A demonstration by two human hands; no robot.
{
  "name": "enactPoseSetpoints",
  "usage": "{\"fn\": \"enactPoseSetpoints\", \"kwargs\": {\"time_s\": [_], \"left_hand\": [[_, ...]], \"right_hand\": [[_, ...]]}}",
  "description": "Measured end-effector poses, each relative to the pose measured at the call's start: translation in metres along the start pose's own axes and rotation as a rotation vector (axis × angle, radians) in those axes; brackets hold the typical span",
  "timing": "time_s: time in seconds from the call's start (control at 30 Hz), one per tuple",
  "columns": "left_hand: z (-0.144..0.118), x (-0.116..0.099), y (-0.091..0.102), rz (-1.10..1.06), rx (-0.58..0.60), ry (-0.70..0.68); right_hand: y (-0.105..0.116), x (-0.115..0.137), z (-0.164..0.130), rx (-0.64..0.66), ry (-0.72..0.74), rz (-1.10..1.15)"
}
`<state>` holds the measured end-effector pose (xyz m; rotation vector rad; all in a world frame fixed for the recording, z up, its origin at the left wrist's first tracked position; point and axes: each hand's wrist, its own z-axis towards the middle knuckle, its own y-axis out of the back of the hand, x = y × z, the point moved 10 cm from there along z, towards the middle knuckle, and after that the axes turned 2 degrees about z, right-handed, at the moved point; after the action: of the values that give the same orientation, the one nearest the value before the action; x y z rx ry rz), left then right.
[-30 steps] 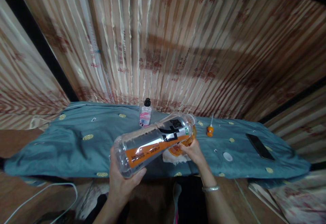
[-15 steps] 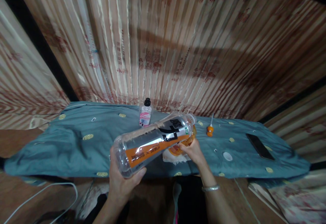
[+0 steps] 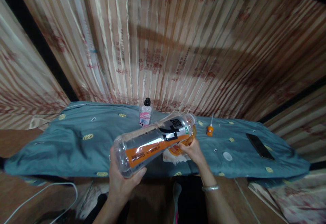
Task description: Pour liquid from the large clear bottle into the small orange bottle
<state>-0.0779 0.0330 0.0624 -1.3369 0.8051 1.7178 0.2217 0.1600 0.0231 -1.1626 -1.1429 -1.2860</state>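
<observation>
Clear bottle [image 3: 152, 144] unmoved, slanting neck-right

Both forearms [image 3: 207, 176] slant inward — left grip [image 3: 123, 179] cupped, thumb [image 3: 139, 175] stretched rightward; right grip [image 3: 194, 152] curled (its thumb [image 3: 184, 147] pointing left).

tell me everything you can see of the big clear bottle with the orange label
The large clear plastic bottle has an orange-and-silver label with black characters and a small green patch. It is held tilted, base toward the lower left, narrower neck toward the upper right. The left hand grips its base end. Its neck end overlaps a translucent orange bottle in view; whether they touch is unclear. No liquid is discernible inside.
</observation>
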Motion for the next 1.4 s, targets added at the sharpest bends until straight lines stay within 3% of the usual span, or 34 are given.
{"fn": "enactPoseSetpoints", "kwargs": {"time_s": [0.2,0.6,0.83,1.4], "left_hand": [[-0.0029,-0.0053,0.0012,-0.008,-0.045,-0.017],[-0.0008,0.0013,0.0004,-0.003,0.001,0.002],[-0.0036,-0.0077,0.0003,0.006,-0.047,-0.007],[-0.0040,-0.0064,-0.0010,-0.013,-0.036,0.030]], "right_hand": [[0.0004,0.0030,-0.0006,-0.019,0.020,-0.018],[-0.0010,0.0044,-0.0005,0.005,0.029,-0.026],[-0.0016,0.0052,-0.0013,0.004,0.021,-0.029],[-0.0024,0.0028,-0.0008,0.019,0.019,-0.037]]}}
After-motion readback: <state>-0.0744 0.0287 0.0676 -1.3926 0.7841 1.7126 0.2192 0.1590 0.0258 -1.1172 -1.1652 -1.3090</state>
